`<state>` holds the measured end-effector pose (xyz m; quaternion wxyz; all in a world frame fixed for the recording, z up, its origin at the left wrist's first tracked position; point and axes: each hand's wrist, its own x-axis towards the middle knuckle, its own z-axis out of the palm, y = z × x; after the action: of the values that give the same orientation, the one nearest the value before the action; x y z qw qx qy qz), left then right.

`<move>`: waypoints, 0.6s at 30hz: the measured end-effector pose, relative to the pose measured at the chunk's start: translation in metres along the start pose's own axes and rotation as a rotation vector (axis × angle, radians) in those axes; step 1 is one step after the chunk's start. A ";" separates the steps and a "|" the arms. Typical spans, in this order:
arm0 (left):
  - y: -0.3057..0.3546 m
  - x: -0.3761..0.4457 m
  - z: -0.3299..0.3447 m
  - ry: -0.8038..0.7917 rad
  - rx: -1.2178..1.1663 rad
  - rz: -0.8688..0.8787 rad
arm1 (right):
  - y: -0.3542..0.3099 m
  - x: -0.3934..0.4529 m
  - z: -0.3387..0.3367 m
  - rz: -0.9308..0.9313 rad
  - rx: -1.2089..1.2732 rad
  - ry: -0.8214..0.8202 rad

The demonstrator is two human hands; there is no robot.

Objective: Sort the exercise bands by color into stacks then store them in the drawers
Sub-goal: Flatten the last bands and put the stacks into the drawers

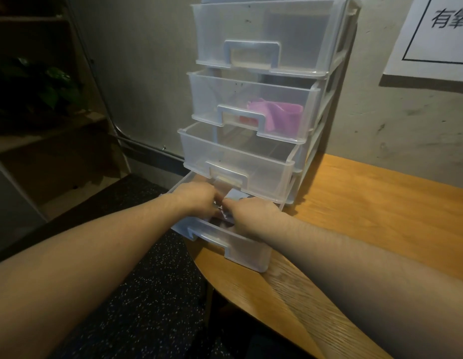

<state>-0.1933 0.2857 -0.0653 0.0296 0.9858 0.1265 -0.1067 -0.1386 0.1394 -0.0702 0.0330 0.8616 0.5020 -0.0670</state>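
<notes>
Both hands reached into the pulled-out bottom drawer point(240, 248) of a clear plastic drawer unit point(328, 104) that stood on a wooden table point(380, 203). The left hand point(196, 199) and right hand point(251, 216) met over the drawer's middle, fingers curled down onto something dark with light flecks inside; whether it was a band, and how firmly it was held, could not be told. A blue-grey piece point(235, 196) showed just behind the fingers. Two drawers above the open one, a purple band point(279, 114) lay bunched at the right of its drawer, with a red item point(248, 119) just left of it behind the handle. A white sign point(437, 35) hung on the wall to the right of the unit.
</notes>
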 end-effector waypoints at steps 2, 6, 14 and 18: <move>-0.003 -0.005 -0.001 0.032 -0.003 0.032 | -0.001 -0.003 -0.001 0.002 0.046 0.032; -0.004 -0.016 -0.011 0.050 -0.117 0.098 | -0.001 -0.015 -0.005 -0.036 0.175 0.146; -0.007 -0.062 -0.042 0.336 -0.431 0.146 | 0.009 -0.056 -0.036 -0.073 0.272 0.512; 0.010 -0.083 -0.066 0.431 -0.597 0.209 | 0.018 -0.082 -0.054 -0.125 0.346 0.704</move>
<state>-0.2563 0.2614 0.0175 0.2991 0.9411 0.0539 0.1481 -0.1586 0.0672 -0.0052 -0.2910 0.7924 0.5156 0.1469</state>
